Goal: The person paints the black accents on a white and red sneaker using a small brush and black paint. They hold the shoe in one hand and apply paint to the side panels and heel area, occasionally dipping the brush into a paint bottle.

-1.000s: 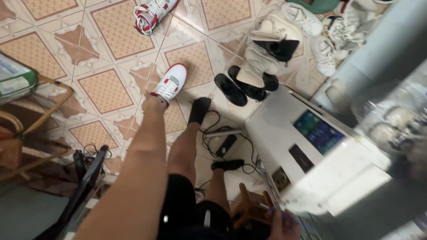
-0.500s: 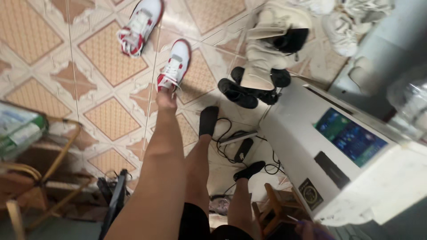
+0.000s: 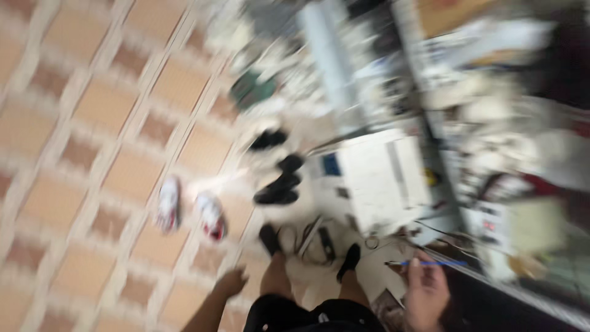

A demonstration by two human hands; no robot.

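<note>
Right hand (image 3: 425, 294): pinching blue pen (image 3: 430, 263) at table (image 3: 491, 289) edge. Left hand (image 3: 232, 283): loose, empty, over floor (image 3: 92, 184). Step: seemingly pen just lifted; next calls for steadying.

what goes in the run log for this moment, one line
left hand: empty, open over tiled floor | right hand: by blue pen, grip unclear | white machine ahead | red-white sneakers left | view blurred

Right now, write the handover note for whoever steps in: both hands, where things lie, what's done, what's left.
The picture is blurred.
Left hand: hangs by the leg, seemingly empty.
Right hand: appears to grip a thin blue stick.
Things: white-and-red sneakers on the tiled floor, black shoes beside the white machine.
Done: sneakers lie off the feet.
Left: sneakers and shoes untouched.
</note>
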